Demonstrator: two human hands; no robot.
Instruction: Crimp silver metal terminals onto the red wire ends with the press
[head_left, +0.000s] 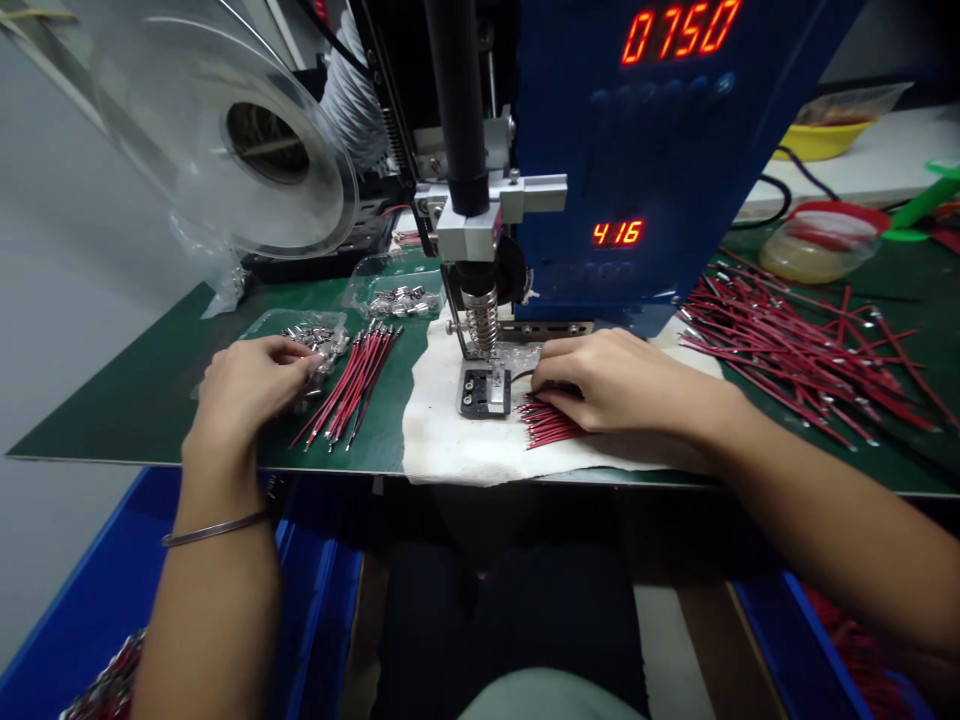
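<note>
My left hand point(259, 385) is at a clear tray of small metal parts point(319, 340), its fingers pinched together; what they hold is too small to make out. Right of it lies a bundle of red and black wires point(352, 385). My right hand point(589, 380) rests with curled fingers over a row of red wires point(551, 425) on a white cloth point(442, 430); its fingertips are partly hidden. Between the hands stands a small black and silver fixture point(484, 390), under the spring-loaded head point(481, 320) of a machine.
The blue machine housing point(600, 160) with red digits rises behind. A loose pile of red wires point(810, 350) lies at the right. Another clear tray point(405, 300), a large reel point(217, 130) and a red-lidded container point(821, 240) stand around. Blue bins point(319, 600) sit below the table edge.
</note>
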